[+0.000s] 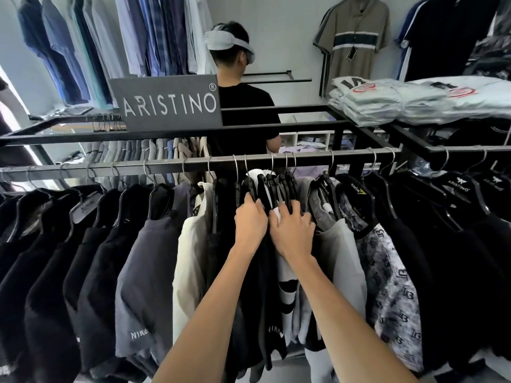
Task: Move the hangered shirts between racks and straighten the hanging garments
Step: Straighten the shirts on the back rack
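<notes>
A black metal rail [166, 165] runs across in front of me, packed with shirts on black hangers. Both my hands reach into a tight bunch of black and white shirts [266, 186] at its middle. My left hand [250, 221] has its fingers curled into the left side of the bunch, on a black hanger shoulder. My right hand [293, 230] lies just right of it, fingers spread and bent over the hanger shoulders and a bit of white fabric. A cream shirt [190, 244] hangs to the left, a grey one [343, 252] to the right.
A person in a black T-shirt [246, 106] stands with their back to me behind the rack. An ARISTINO sign [168, 103] sits on the upper frame. Folded pale shirts [387, 103] lie stacked on the right shelf. More shirts hang along the walls [154, 31].
</notes>
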`<state>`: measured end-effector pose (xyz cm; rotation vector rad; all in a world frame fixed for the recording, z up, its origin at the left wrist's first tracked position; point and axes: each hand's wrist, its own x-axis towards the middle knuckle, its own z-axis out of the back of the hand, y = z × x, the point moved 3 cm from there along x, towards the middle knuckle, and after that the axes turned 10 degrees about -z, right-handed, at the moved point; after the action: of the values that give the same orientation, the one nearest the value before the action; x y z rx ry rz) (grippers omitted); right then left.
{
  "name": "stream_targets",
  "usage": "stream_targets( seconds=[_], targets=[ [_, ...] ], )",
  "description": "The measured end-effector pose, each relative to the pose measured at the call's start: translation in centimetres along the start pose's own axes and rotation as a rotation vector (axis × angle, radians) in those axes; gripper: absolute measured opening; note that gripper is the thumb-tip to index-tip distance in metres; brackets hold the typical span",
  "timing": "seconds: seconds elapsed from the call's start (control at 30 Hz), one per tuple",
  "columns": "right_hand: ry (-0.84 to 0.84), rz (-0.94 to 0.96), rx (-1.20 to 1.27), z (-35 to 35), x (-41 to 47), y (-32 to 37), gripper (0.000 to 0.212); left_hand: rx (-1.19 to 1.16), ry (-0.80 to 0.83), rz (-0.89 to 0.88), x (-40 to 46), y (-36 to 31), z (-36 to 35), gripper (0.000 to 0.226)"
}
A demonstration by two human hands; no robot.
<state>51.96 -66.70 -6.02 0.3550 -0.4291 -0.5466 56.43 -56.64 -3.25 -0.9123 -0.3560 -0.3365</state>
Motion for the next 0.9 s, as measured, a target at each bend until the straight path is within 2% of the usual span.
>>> stream_targets(
  seconds=[0.13,0.27,0.47,0.6,0.67,0.73,0.8,0.9],
  targets=[
    [-0.021,0.008,0.006,0.0,0.0,-0.1,0.046,0.002,0.005,-0.033,-0.2,-0.3,-0.2,0.030],
    [-0.021,0.010,0.005,-0.1,0.0,-0.3,0.046,0.046,0.019,-0.109,-0.2,-0.4,-0.3,0.036],
    [-0.022,0.012,0.014,-0.3,0.1,-0.2,0.047,0.082,0.041,-0.055,-0.4,-0.9,0.1,0.047],
    [0.025,0.009,0.003,0.1,0.0,-0.2,0.049,0.177,-0.107,-0.135,-1.0,-2.4,1.3,0.052],
    [0.111,0.023,0.145,0.0,0.4,-0.5,0.047,0.174,-0.155,-0.233,-1.2,-3.5,1.8,0.044],
    [0.129,0.069,0.413,0.6,0.4,-0.7,0.044,0.146,-0.140,-0.331,-1.3,-4.7,1.9,0.036],
    [0.021,0.121,0.589,1.6,0.0,-1.0,0.041,0.085,-0.115,-0.401,-1.6,-6.0,1.7,0.032],
    [-0.107,0.086,0.661,3.8,-0.3,-2.0,0.039,0.031,-0.037,-0.388,-1.9,-6.5,0.6,0.027]
  ],
)
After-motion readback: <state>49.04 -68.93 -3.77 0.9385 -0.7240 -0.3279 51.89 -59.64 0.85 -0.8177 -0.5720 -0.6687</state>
